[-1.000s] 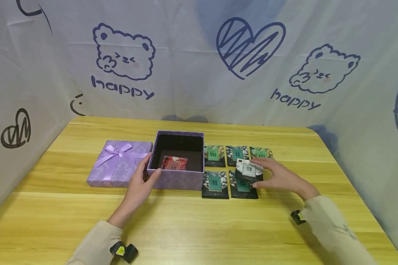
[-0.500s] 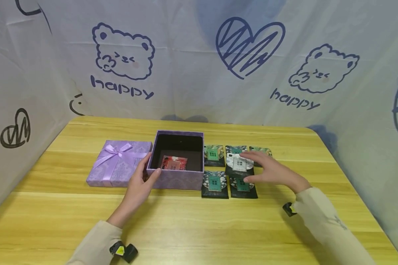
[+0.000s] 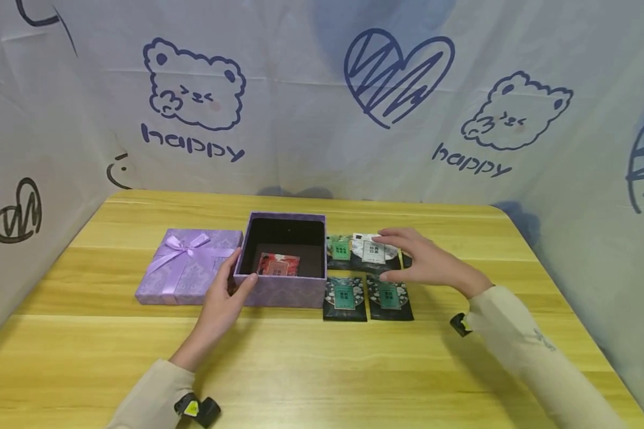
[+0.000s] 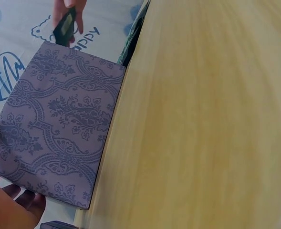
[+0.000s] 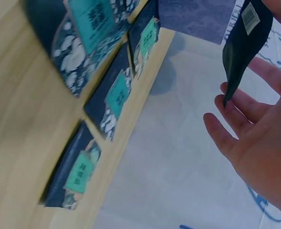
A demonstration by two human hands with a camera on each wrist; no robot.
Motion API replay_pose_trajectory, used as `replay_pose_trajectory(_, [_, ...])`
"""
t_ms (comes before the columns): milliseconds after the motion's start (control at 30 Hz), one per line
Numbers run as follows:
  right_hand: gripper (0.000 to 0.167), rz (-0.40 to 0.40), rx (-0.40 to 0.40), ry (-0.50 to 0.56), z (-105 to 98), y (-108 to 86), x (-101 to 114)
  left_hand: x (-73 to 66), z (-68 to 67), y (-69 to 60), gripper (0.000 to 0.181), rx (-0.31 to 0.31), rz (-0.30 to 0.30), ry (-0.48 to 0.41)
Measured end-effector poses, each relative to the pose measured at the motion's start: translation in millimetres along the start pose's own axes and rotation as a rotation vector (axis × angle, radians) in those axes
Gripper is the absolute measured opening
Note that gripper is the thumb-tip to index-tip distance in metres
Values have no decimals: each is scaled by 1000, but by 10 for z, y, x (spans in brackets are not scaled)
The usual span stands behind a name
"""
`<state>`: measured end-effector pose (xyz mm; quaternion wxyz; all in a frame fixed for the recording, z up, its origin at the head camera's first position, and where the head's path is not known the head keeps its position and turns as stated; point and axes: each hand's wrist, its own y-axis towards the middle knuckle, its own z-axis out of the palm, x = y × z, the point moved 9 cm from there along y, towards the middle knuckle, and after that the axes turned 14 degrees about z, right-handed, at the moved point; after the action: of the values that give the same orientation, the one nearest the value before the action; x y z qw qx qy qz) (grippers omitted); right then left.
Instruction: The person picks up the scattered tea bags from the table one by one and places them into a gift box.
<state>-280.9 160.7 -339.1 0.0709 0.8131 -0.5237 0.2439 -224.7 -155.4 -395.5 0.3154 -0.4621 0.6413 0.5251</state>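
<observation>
An open purple gift box (image 3: 287,292) stands mid-table, dark inside, with a red sachet (image 3: 280,265) lying in it. My left hand (image 3: 220,307) holds its front left corner, thumb at the front and fingers along the left side. In my right hand (image 3: 429,262), a black-and-white sachet (image 3: 372,251) is pinched between thumb and fingers, raised over the other sachets. The right wrist view shows its dark back with a barcode label (image 5: 251,18). Several green-labelled sachets, such as the front left one (image 3: 344,299), lie right of the box; the held sachet and hand partly cover the back row.
Left of the box lies its purple lid (image 3: 185,268) with a ribbon bow, close to my left hand. The wooden table (image 3: 300,369) meets a white patterned cloth (image 3: 295,119) hung behind it and at both sides.
My right hand has carried the black-and-white sachet left and slightly away from me, toward the box. The left hand stays at the box corner. The head view has shifted slightly.
</observation>
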Motion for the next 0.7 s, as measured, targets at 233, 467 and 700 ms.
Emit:
replay_pose_trajectory(233, [72,-50,-1,-24,-25,59,237,14,-2,-2,60,-3,0,0])
replay_pose_trajectory(467, [71,-85,38,-42,8,128,435,13,3,1,60,0,1,1])
replay_pose_trajectory(700, [70,-101,92,-40,42,208,606,8,0,0,60,-1,-3,-2])
